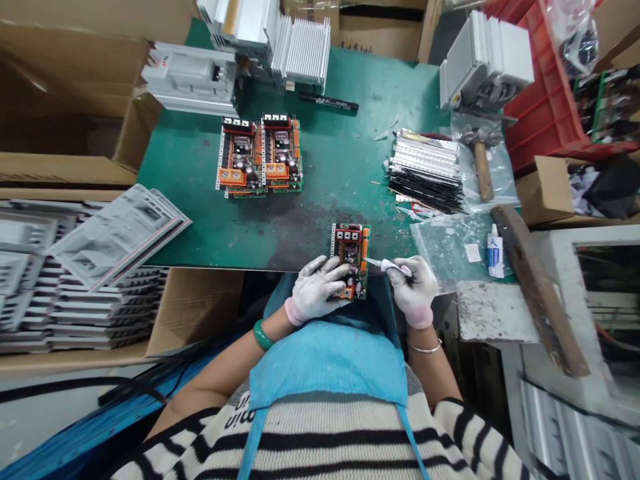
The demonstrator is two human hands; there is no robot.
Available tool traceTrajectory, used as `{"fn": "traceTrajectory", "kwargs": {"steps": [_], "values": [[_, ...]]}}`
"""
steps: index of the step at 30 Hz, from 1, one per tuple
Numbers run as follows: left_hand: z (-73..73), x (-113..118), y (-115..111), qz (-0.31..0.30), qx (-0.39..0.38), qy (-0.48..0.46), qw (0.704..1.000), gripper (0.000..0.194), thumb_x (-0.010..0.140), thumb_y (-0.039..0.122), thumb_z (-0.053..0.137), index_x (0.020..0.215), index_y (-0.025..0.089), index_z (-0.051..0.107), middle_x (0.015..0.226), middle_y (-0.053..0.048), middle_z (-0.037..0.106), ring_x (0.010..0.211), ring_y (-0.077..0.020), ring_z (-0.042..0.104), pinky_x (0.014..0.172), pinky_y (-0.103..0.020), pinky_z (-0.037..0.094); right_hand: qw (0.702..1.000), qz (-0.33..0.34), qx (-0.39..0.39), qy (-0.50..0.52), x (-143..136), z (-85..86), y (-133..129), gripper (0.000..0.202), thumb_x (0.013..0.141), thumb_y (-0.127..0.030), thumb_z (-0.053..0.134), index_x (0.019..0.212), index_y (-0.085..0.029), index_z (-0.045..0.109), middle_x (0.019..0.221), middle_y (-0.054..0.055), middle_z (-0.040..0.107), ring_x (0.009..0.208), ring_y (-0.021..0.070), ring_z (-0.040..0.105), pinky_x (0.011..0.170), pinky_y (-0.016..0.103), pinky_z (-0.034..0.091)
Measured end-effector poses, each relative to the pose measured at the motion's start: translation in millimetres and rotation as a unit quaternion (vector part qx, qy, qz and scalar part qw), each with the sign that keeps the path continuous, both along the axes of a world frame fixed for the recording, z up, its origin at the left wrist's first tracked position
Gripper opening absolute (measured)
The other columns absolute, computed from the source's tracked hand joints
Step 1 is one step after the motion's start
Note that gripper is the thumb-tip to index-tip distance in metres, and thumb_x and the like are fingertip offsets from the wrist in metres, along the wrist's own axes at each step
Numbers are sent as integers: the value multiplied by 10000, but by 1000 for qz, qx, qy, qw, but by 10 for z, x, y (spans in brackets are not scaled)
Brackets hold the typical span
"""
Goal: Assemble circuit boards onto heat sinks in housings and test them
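Note:
My left hand (317,288), in a white glove with a pink cuff, grips a circuit board (364,283) from its left side at the table's front edge. The board carries a row of black terminals at its far end and orange connectors along its right side. In my right hand (414,285), gloved too, is a crumpled white squeeze tube (395,267) with a narrow pale nozzle. That nozzle points left and its tip is at the board's right edge; I cannot tell whether they touch. My fingers cover part of the tube and of the board.
Two stacks of similar boards (239,160) sit farther back on the green table (345,167), near a black marker (329,102). Metal strips (425,163), a hammer (483,163), a small blue-white tube (495,252) and a wooden bar (540,290) lie right. Grey panels (120,233) are piled left.

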State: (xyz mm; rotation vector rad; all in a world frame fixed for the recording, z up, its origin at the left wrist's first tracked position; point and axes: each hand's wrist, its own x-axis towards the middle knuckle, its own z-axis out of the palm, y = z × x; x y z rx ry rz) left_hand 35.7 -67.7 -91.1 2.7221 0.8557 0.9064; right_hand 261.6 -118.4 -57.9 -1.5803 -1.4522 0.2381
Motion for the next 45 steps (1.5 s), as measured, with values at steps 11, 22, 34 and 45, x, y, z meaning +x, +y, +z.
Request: {"fn": "traceTrajectory", "kwargs": {"steps": [11, 22, 34, 45], "values": [[3, -4, -1, -8, -32, 19, 999, 216, 818, 489, 708, 794, 275, 688, 1133, 8, 720, 1149, -209, 627, 1086, -365, 400, 998, -38, -40, 11, 21, -38, -71, 165, 869, -375, 659, 828, -215, 665, 730, -16, 604, 614, 123, 544, 577, 261, 432], [36, 12, 6, 0, -2, -20, 1000, 256, 881, 494, 633, 785, 262, 675, 1099, 0, 732, 1124, -200, 647, 1040, -368, 444, 999, -11, -35, 27, 19, 0, -89, 152, 862, -353, 668, 800, -215, 662, 704, -22, 604, 596, 119, 553, 557, 254, 426], [1, 0, -10, -2, -40, -1, 999, 236, 829, 504, 689, 828, 268, 683, 1133, -14, 722, 1156, -221, 632, 1069, -385, 437, 998, 6, -41, 37, 33, 37, -100, 168, 848, -362, 671, 754, -223, 660, 682, -15, 606, 594, 129, 574, 539, 261, 449], [37, -5, -34, -12, -69, -12, 997, 242, 820, 463, 718, 905, 242, 668, 1177, -39, 706, 1201, -231, 605, 1142, -418, 381, 999, 32, -2, -13, 47, 11, -202, 73, 814, -288, 726, 830, -233, 682, 733, -4, 641, 629, 135, 605, 563, 255, 473]]}}
